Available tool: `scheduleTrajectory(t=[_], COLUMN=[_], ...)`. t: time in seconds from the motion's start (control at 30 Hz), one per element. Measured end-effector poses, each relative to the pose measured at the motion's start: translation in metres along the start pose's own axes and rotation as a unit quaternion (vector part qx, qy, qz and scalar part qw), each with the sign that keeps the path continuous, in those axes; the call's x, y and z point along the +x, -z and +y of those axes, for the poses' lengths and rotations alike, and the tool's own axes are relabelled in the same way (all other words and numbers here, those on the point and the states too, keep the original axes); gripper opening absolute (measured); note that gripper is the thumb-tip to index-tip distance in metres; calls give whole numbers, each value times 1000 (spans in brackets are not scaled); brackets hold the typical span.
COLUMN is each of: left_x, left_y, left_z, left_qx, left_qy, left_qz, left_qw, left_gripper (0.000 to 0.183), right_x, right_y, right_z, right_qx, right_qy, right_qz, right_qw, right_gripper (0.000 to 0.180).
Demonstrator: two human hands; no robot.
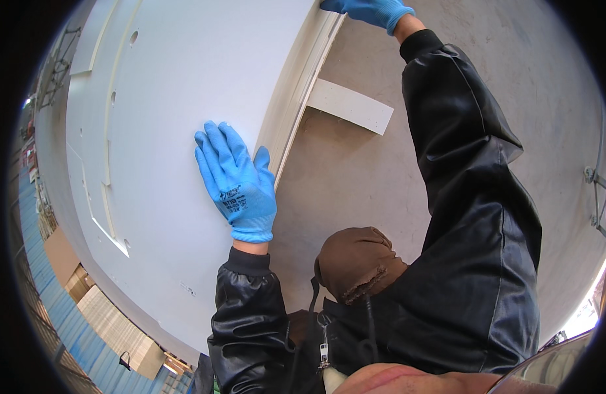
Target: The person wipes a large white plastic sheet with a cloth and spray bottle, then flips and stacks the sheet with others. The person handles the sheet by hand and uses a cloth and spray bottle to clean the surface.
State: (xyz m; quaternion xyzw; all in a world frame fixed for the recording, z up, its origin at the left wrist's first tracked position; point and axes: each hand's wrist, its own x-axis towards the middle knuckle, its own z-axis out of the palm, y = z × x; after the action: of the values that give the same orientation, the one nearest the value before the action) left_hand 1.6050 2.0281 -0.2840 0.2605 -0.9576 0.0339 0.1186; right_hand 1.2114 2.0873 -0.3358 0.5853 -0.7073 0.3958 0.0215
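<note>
My left hand (239, 182), in a blue work glove bearing print, lies flat on a large white panel (175, 88). Its thumb is spread towards the panel's long edge. At the top of the view, my right hand (369, 11), gloved alike, reaches the far part of that edge with its fingertips. The picture's rim cuts off part of this hand, so I cannot tell whether it grips the panel. Layered pale edges (303, 93) show below the panel's top face. A short white block (352, 106) with small holes juts out from under them.
Grey concrete floor (352, 177) lies right of the panels. Further white panels with round holes (98, 93) and stepped edges are on the left. Beyond stand a stack of tan boards (118, 325) and blue corrugated sheeting (66, 315). Metal framing (598, 182) shows at far right.
</note>
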Motion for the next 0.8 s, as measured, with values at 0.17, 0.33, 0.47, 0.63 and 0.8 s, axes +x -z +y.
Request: scheduleTrajectory(t=[0.17, 0.33, 0.47, 0.63, 0.8], left_x=[0, 2, 5, 4, 4], left_y=[5, 1, 2, 0, 0], left_z=[0, 2, 5, 3, 4], left_qx=[8, 16, 28, 30, 26], left_qy=[-1, -7, -12, -10, -9], left_qz=[3, 18, 35, 28, 27], left_qw=[1000, 1000, 999, 999, 999], left_gripper=[71, 67, 62, 63, 63], right_x=[1, 0, -1, -1, -1], right_y=[1, 7, 7, 7, 6], right_z=[-4, -8, -7, -8, -6], right_qx=[-1, 3, 0, 4, -8], right_qy=[1, -34, -38, -40, -38], right_qz=[-7, -21, -21, -18, -17], right_qw=[1000, 999, 999, 999, 999], right_gripper=[66, 71, 72, 71, 70])
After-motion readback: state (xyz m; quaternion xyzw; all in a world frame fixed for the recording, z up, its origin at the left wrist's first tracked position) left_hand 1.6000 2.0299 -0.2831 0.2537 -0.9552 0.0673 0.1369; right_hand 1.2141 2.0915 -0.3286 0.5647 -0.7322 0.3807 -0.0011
